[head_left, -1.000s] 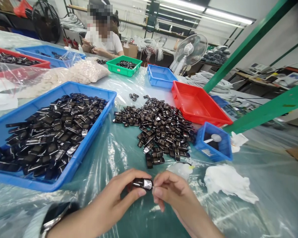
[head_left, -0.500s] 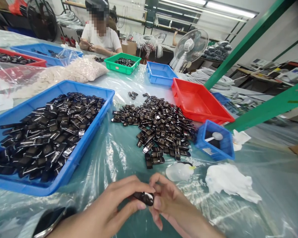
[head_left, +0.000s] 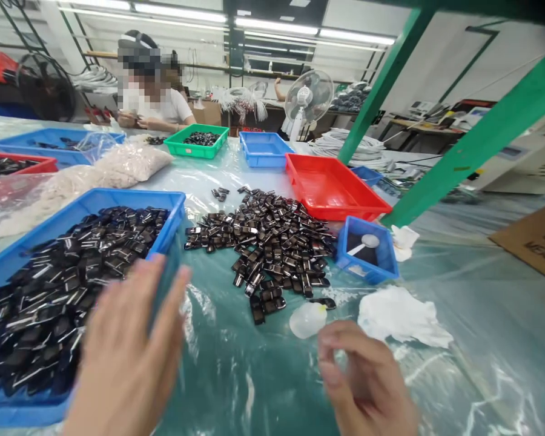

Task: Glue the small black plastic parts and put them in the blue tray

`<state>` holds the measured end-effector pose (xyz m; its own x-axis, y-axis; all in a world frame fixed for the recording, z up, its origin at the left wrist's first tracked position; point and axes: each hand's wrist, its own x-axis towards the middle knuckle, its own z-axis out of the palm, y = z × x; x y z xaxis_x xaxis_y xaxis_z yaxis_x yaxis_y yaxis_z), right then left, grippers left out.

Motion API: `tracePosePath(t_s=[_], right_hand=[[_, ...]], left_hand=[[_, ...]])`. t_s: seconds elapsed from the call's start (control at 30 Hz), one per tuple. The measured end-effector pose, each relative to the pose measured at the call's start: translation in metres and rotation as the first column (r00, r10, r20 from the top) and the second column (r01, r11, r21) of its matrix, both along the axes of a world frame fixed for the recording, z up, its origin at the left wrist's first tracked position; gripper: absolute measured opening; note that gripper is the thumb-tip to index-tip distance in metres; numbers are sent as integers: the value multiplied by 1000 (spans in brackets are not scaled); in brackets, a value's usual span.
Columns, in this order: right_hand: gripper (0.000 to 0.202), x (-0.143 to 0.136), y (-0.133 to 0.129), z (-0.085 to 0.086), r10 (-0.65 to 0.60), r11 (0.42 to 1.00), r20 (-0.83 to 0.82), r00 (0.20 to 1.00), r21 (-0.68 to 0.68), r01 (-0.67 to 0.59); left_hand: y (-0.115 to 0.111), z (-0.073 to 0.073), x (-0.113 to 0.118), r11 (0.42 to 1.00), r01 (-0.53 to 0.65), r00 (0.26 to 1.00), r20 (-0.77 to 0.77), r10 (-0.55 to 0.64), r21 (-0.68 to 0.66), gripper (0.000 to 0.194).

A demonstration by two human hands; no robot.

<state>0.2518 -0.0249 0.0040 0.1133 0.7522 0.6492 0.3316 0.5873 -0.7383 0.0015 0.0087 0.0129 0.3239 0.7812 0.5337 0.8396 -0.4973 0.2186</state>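
On the left, a big blue tray (head_left: 27,415) holds lots of shiny black pieces (head_left: 72,278). The left hand (head_left: 127,351) is over its near right side, a bit blurry, with the fingers let go and stretched out straight; I can't tell if it touches the tray. Farther back, a green tray (head_left: 175,147) has small dark pieces in it. In the middle of the worktop (head_left: 254,387) lies a big heap of black pieces (head_left: 272,233). Just in front is a flat whitish blob (head_left: 306,321). A red tray (head_left: 336,181) sits behind the heap. The right hand (head_left: 367,378) is near the blob, its thumb and pointer bent toward each other, and I can't tell if they pinch anything. Past it, a little blue box (head_left: 372,274) holds a white spoon (head_left: 369,241), and a crumpled white cloth (head_left: 402,315) lies nearby.
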Motion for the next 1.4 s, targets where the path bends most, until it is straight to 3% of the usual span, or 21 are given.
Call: tracePosePath(t_s=[0.07, 0.13, 0.2, 0.3, 0.43, 0.6, 0.7, 0.93, 1.13, 1.3, 1.4], right_hand=[[33, 4, 6, -4, -133, 988, -57, 989, 70, 137], [37, 9, 13, -9, -250, 967, -76, 965, 22, 252], [44, 13, 18, -16, -294, 943, -17, 956, -166, 287], [47, 14, 21, -23, -205, 868, 63, 977, -450, 212], [36, 9, 17, -29, -142, 822, 59, 988, -550, 151], [39, 11, 16, -41, -60, 804, 125, 990, -583, 122], [36, 10, 16, -41, -81, 799, 75, 994, -591, 110], [40, 3, 9, -24, -132, 718, -59, 990, -694, 54], [35, 7, 4, -21, -17, 769, 35, 999, -638, 36], [38, 10, 5, -23, 117, 710, -131, 984, -682, -176], [42, 12, 5, -23, 137, 665, -213, 967, -704, -249]], left_hand=[[1, -18, 28, 989, 144, 972, -184, -146, -23, 64], [7, -36, 51, 983, 181, 969, -168, -182, -21, 52], [19, -50, 67, 982, 162, 983, -71, -169, -95, 43], [42, -57, 77, 981, 124, 992, -11, -127, -150, 35], [55, -51, 73, 965, 139, 990, 36, -134, -222, 21], [48, -40, 63, 935, 166, 983, 124, -133, -314, 3], [42, -38, 58, 912, 203, 966, 223, -128, -357, 9], [19, -34, 49, 830, 288, 900, 431, -65, -477, 19], [10, -29, 49, 774, 301, 897, 441, -32, -556, 22], [15, -36, 51, 775, 259, 910, 415, 4, -576, 28], [13, -35, 49, 762, 312, 897, 440, -39, -568, 24]])
